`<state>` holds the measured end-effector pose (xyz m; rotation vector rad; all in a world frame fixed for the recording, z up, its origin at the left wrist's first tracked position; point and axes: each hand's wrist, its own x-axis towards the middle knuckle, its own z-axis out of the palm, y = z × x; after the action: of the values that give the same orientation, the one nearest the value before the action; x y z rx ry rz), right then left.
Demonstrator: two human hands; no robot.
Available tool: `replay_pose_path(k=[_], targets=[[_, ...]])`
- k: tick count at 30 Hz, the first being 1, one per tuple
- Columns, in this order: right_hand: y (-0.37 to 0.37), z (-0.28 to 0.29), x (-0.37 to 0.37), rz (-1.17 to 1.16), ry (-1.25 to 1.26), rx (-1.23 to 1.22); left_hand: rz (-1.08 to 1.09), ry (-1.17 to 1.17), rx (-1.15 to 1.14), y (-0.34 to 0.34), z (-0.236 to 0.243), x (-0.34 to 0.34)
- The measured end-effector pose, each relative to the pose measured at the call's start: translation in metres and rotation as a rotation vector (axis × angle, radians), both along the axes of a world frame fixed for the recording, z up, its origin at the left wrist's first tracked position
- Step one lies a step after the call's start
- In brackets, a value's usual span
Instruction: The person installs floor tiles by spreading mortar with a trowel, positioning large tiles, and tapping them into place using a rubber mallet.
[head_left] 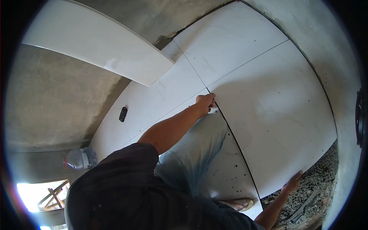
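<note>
A large white marbled tile (276, 115) lies on the floor with a dark gap along its left side. My left hand (207, 99) is at that side near the upper left corner, its fingers curled over the edge. My right hand (292, 183) grips the same tile's lower edge beside an exposed strip of grey gritty bedding (322, 168). My bent knee (211, 130) in pale jeans rests on the adjoining dark-speckled tile (230, 168), below my left forearm.
Other white tiles (222, 42) meet grey walls (337, 76). A white panel (96, 42) juts over the floor at upper left. A small black object (123, 114) lies on the left tiles, near a plastic jug (82, 158). A bright window (38, 193) is at lower left.
</note>
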<state>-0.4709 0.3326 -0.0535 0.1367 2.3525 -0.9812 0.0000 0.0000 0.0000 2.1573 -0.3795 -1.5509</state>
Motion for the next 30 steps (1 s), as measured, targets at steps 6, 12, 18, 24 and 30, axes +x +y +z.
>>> replay_pose_path(k=[6,12,18,24,30], targets=[[-0.004,0.015,0.008,0.115,0.093,-0.024,-0.028,-0.031,-0.005,-0.001,-0.011,0.013],[-0.007,0.022,0.014,0.014,-0.084,-0.098,-0.067,0.049,0.0,0.005,-0.013,0.022],[-0.012,0.033,0.021,-0.171,-0.213,-0.16,-0.659,-0.692,-0.638,-0.028,-0.023,0.04],[-0.02,0.027,0.025,-0.151,-0.096,0.001,-1.153,-0.403,-0.303,-0.081,0.013,0.047],[-0.025,0.032,0.032,-0.141,-0.08,-0.005,-1.151,-0.292,-0.269,-0.096,-0.014,0.062]])
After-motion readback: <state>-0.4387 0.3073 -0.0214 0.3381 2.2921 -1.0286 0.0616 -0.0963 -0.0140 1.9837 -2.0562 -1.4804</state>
